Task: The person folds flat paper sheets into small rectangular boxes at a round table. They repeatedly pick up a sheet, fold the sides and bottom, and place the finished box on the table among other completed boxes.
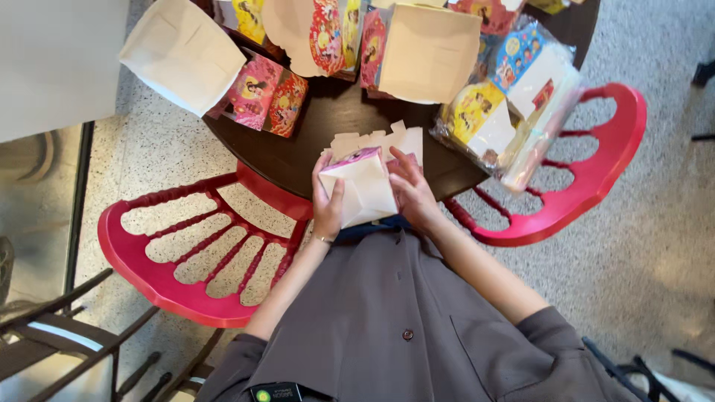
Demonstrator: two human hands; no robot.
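Hands folding a white paper box at the edge of a dark round bench.

Red chairs stand at both sides of the bench, which carries a plastic bag of flat printed boxes, some colourful folded boxes and white cut sheets. The paper box is at the near edge, between both hands. Left hand fingers are clamped on its left side; right hand fingers press together on its right side.
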